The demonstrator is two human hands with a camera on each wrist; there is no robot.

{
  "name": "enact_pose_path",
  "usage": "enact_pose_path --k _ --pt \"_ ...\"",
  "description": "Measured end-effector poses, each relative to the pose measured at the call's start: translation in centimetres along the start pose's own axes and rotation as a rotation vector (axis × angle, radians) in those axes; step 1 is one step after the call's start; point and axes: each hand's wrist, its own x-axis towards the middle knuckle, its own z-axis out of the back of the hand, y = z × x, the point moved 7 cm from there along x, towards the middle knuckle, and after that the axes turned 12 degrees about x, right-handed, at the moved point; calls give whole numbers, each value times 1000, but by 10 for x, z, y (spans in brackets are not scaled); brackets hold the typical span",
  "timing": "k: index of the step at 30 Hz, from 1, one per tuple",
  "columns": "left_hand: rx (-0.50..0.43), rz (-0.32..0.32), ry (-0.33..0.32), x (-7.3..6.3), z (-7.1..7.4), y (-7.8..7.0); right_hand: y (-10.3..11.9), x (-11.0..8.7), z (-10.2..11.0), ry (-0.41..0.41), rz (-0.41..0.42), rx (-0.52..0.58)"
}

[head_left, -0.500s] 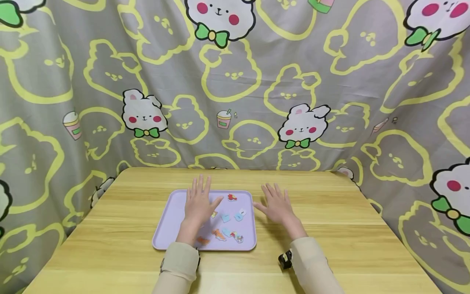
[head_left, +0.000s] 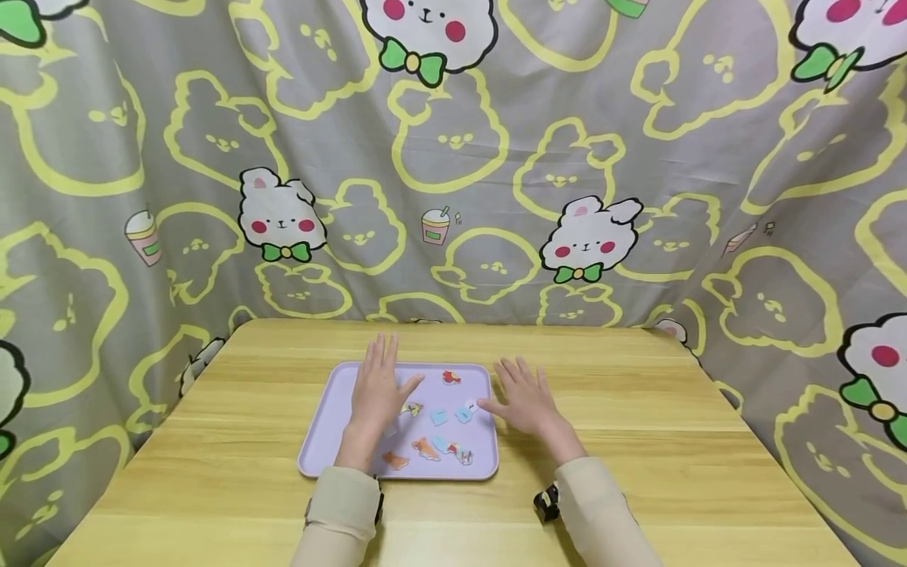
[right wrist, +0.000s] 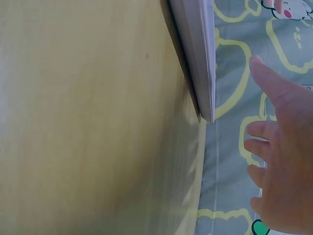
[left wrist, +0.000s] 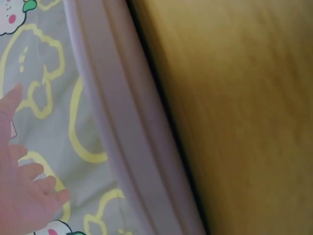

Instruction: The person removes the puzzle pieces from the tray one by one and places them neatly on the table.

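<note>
A lilac tray [head_left: 322, 429] lies on the table with several small flat cut-out pieces on it. My left hand [head_left: 373, 398] is over the tray's left half, fingers extended and thumb spread, holding nothing. Close by its thumb is a yellowish piece [head_left: 412, 409]. At the tray's right edge my right hand [head_left: 526, 400] hovers with spread fingers, its thumb tip overlapping the rim near a light blue piece [head_left: 464, 413]. Orange pieces [head_left: 426, 449] are near the front, and a red one [head_left: 451, 377] sits at the back. Both wrist views show straight, bare fingers beside the tray's side wall [left wrist: 112, 98].
The wooden table [head_left: 638, 441] extends around the tray on all sides. Behind and beside it hangs a grey curtain [head_left: 453, 268] with yellow outlines and white rabbit faces. A small black device [head_left: 546, 502] is at the right wrist.
My left hand has shifted slightly left. My right hand has moved a little left, its thumb now overlapping the tray's edge. The head view has tilted slightly.
</note>
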Motion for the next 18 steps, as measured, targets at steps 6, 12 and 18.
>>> enact_pose_path --k 6,12,18 --pt "-26 8 -45 1 3 10 9 1 -8 31 28 -4" --pt "-54 27 -103 -2 10 19 16 0 -14 53 66 28" --pt "-98 59 -174 -6 20 31 22 0 -21 96 95 27"
